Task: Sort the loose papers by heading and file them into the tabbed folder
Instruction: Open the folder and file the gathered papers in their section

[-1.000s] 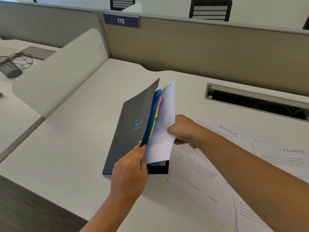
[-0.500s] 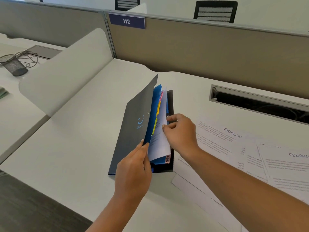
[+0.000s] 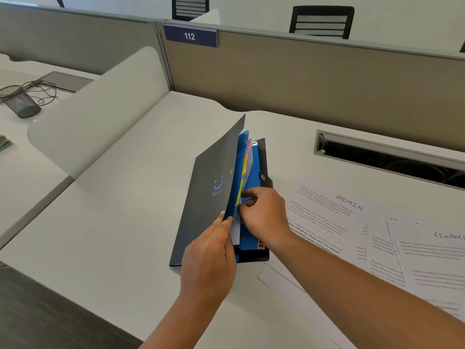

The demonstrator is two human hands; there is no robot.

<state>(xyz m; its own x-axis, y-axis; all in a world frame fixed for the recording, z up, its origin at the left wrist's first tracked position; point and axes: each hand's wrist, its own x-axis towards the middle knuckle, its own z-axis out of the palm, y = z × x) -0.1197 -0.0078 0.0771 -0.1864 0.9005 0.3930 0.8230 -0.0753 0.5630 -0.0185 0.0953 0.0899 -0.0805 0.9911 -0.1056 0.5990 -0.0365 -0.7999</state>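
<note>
Your left hand grips the folder open at mid-bench; the fingers of your right hand pinch one sheet, nearly seated between its dividers. ADMIN, FINANCE and other papers lie unfiled toward the right edge.

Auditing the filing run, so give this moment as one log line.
left hand holds folder cover | right hand pinches sheet inside | ADMIN paper on desk

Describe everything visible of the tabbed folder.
The tabbed folder lies on the white desk, its dark grey plastic-looking cover, printed with a small blue smile, lifted open by the left hand. Inside are blue dividers with pink, orange and yellow tabs; a snap flap sits on the back cover. The right hand pinches a white sheet between dividers.
</note>
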